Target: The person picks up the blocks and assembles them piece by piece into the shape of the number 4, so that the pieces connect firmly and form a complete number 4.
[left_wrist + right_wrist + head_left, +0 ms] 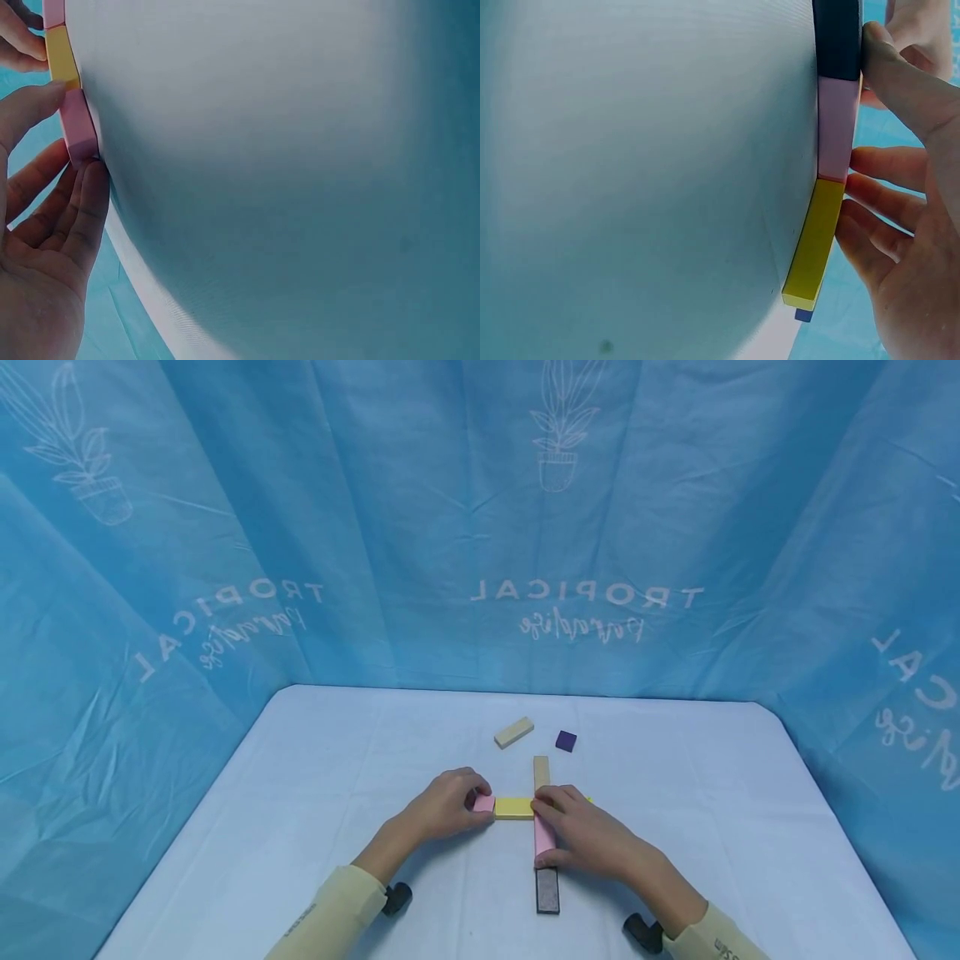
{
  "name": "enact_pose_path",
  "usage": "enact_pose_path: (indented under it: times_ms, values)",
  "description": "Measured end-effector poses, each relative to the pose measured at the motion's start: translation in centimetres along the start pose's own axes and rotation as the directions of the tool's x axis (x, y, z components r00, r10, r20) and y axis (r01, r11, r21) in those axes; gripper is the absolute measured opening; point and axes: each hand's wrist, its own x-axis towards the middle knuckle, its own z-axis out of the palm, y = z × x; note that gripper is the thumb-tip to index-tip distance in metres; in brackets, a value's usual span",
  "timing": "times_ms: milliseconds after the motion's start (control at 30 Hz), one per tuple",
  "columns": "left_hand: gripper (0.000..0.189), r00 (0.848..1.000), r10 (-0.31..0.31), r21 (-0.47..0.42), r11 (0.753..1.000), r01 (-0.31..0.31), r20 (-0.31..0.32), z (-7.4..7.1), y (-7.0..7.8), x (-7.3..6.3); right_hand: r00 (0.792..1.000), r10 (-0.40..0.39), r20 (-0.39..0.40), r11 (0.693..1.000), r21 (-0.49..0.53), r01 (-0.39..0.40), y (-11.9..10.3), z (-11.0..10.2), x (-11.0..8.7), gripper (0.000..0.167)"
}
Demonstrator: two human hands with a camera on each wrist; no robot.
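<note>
Blocks lie in a cross on the white table. At its left tip my left hand (pixel 450 806) pinches a small pink block (pixel 483 803), fingers behind and thumb in front, right against the end of a yellow block (pixel 513 809). My right hand (pixel 588 831) spans a longer pink block (pixel 544 839) at the centre, thumb at its near end and fingertips at its far end. A dark grey block (pixel 548 891) continues the line towards me; a beige block (pixel 542 770) extends it away. Another yellow block (pixel 814 240), mostly behind the right hand in the head view, forms the right arm.
Beyond the cross lie a loose beige block (pixel 513 732), set at a slant, and a dark purple square block (pixel 566 741). Blue printed curtains (pixel 450 527) enclose the white table (pixel 337 735) at the back and sides.
</note>
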Motion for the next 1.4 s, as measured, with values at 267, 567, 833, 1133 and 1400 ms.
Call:
enact_pose_path:
  times_ms: [267,567,833,1133,1400]
  values:
    - [0.037,1.0,0.004,0.002,1.0,-0.004,0.013,0.0,0.0,0.0,1.0,0.01,-0.002,1.0,0.01,-0.01,0.1,0.1,0.0,0.083]
    - [0.038,1.0,0.005,-0.024,1.0,-0.005,0.021,-0.2,-0.3,0.3,1.0,0.011,0.004,1.0,0.014,-0.011,0.3,0.2,0.0,0.083]
    - [0.04,1.0,0.014,-0.015,1.0,-0.014,0.015,-0.4,-0.4,0.7,1.0,0.006,-0.001,1.0,0.011,-0.006,0.4,0.3,-0.1,0.084]
    - [0.033,0.999,-0.042,-0.032,0.999,0.043,0.026,-1.2,-0.3,1.1,1.0,0.01,0.006,1.0,0.007,-0.01,0.5,0.2,0.0,0.085]
    - [0.027,0.993,-0.108,-0.091,0.99,0.103,-0.048,-2.4,-0.5,3.1,1.0,0.007,0.006,1.0,0.017,-0.007,0.4,0.0,0.1,0.083]
